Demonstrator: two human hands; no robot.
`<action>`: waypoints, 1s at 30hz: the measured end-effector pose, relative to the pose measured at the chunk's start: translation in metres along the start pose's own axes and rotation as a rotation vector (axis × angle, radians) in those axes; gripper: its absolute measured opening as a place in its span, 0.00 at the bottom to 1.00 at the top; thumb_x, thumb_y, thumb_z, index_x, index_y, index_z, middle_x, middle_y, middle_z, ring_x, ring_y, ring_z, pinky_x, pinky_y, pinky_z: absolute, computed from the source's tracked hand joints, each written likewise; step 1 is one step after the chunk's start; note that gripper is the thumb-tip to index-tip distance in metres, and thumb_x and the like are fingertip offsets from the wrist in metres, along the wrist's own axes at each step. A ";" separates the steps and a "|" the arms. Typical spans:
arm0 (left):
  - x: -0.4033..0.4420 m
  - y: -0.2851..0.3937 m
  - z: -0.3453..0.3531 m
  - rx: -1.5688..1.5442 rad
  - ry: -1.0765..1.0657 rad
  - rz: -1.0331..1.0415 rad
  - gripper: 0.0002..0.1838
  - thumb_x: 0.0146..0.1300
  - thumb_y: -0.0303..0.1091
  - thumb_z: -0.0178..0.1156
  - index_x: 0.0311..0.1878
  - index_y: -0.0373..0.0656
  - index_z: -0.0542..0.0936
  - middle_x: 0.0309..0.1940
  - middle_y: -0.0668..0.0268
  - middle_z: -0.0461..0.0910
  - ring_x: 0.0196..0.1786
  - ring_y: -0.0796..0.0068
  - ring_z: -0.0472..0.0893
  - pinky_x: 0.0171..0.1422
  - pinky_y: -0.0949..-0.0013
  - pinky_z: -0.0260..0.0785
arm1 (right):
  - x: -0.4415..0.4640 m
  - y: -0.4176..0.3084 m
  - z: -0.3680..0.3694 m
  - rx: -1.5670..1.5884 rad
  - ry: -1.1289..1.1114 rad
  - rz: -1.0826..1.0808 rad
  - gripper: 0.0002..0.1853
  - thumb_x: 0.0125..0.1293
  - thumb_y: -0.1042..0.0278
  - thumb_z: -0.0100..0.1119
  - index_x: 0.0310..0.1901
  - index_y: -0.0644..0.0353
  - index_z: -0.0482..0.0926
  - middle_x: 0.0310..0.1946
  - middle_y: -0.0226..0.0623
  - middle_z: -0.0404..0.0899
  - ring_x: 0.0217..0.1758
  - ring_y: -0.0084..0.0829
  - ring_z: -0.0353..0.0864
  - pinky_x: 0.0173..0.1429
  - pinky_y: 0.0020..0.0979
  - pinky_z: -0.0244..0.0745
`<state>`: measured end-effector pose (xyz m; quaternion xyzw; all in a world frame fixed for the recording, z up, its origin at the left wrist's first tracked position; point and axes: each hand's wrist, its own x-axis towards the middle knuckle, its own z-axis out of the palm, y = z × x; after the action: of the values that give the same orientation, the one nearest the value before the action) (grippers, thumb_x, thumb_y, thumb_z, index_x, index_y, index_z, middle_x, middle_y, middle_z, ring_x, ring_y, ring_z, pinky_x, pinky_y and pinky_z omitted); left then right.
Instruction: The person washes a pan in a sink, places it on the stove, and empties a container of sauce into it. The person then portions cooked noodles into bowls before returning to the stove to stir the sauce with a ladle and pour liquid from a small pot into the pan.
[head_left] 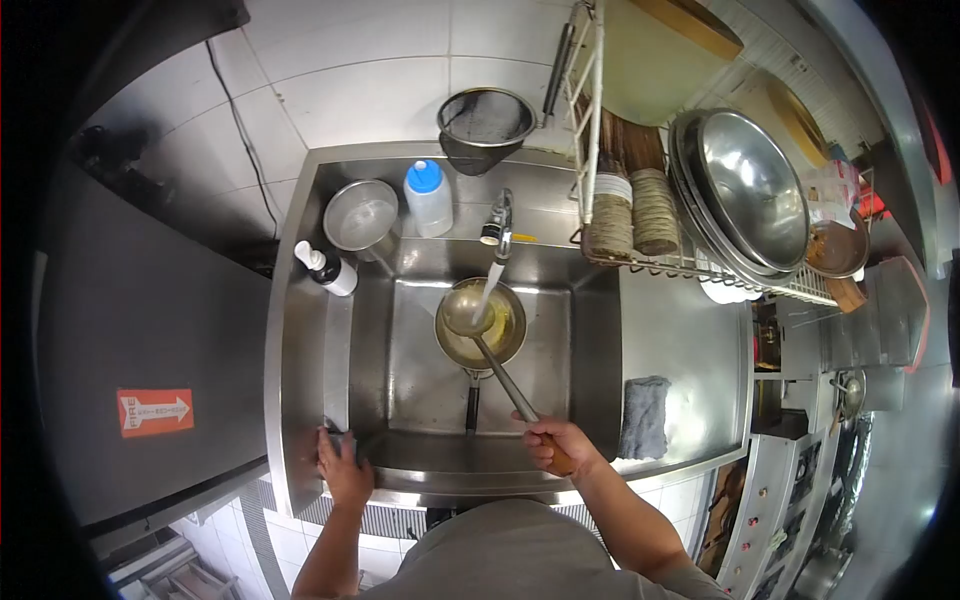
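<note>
My right hand (558,447) is closed around the wooden grip of a long metal ladle (505,375). The ladle's round bowl sits over a small pan (512,345), under water running from the faucet (503,215). Yellowish residue or liquid shows in the pan, which rests on the sink floor with its black handle toward me. At the sink's left front ledge, my left hand (345,472) has its fingers closed on a dark grey pad (342,438), partly hidden by them.
Behind the sink basin (400,400) stand a metal pot (360,215), a blue-capped bottle (430,200) and a pump bottle (327,270). A mesh strainer (487,120) hangs there. A wire rack (590,150) with brushes and bowls (755,180) overhangs the right; below lies a grey cloth (645,417).
</note>
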<state>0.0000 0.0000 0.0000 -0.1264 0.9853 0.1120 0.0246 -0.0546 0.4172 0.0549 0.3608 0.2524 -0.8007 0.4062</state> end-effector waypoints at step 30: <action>0.291 0.211 0.254 -0.944 -0.590 0.149 0.23 0.64 0.30 0.61 0.63 0.46 0.73 0.44 0.56 0.83 0.48 0.57 0.85 0.51 0.56 0.78 | -0.045 0.043 -0.009 -1.283 0.688 -0.438 0.35 0.65 0.68 0.62 0.74 0.57 0.65 0.35 0.47 0.82 0.27 0.43 0.84 0.37 0.42 0.80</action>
<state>-0.3296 0.1859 -0.2244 -0.0168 0.7858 0.5730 0.2321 0.0031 0.4214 0.0796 0.2247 0.8469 -0.4016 0.2666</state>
